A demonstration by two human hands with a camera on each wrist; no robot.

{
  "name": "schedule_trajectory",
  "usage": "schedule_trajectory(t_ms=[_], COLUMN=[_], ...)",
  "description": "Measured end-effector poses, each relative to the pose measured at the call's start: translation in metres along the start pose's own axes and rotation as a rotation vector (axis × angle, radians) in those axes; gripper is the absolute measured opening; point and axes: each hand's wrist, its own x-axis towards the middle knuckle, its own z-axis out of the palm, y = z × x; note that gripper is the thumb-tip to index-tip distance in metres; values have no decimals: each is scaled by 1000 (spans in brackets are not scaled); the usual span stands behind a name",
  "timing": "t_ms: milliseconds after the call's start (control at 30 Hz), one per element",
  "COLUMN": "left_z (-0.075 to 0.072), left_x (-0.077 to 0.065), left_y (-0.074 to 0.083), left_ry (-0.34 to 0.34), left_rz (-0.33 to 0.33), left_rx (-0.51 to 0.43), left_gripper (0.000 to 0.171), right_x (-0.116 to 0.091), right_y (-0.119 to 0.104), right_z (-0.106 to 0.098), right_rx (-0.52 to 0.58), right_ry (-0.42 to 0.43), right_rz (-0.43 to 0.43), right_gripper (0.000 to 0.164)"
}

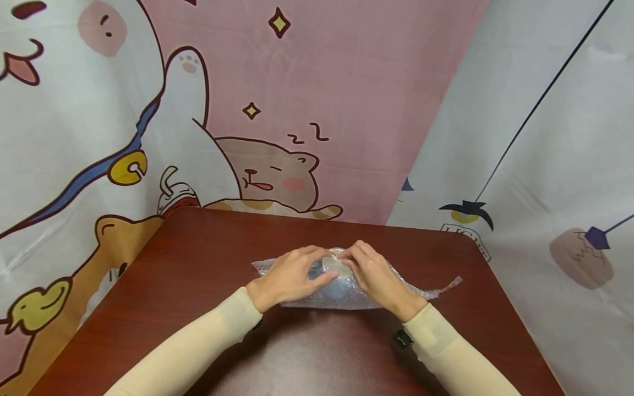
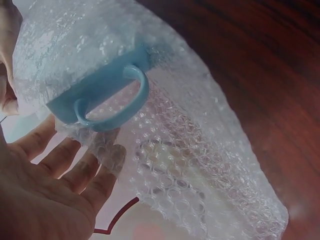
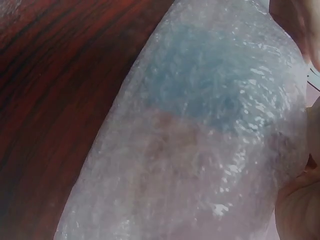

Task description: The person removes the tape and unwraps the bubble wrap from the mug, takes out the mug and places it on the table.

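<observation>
A light blue mug (image 2: 95, 95) is wrapped in clear bubble wrap (image 1: 317, 300) on the table. Its handle stands out at the loose end of the wrap in the left wrist view, while its pale round end (image 1: 337, 267) faces up between the hands. My left hand (image 1: 289, 275) is spread at the left of the mug, with slightly bent fingers against the far side; some fingertips show through the wrap. With my right hand (image 1: 376, 278) I pinch the wrap at the mug's upper right edge. In the right wrist view, the mug is a blue blur behind the wrap.
The dark red-brown wooden table (image 1: 317, 352) extends around the bundle. A twisted tail of wrap (image 1: 451, 284) sticks out to the right. Behind the table hangs a cartoon-printed cloth (image 1: 371, 110).
</observation>
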Motion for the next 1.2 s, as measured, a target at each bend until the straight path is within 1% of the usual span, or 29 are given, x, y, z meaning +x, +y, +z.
schedule_trajectory(t_ms=[200,433,567,667,733,967,1200], left_z=[-1,-3,-3,-3,-3,-5,-4], left_x=[1,4,5,7,7,6,6], left_y=[-1,-1,-1,-1,-1,0,0], left_ry=[-1,58,73,79,77,68,66], left_rz=[-1,31,27,19,13,4,-10], left_rx=[-19,-25,-6,7,7,-10,-9], left_gripper=[50,38,32,29,28,28,28], right_x=[-2,-6,-9,-12,-14,-23,-29], right_y=[-2,-6,-9,-11,-12,-14,-17], right_z=[-8,-16,-21,-25,-27,-33,-37], right_rx=[36,72,91,100,110,173,243], right_ry=[-11,-8,-32,-48,-60,-120,-174], right_rz=[14,34,57,65,72,111,110], right_gripper=[14,17,19,16,14,17,16])
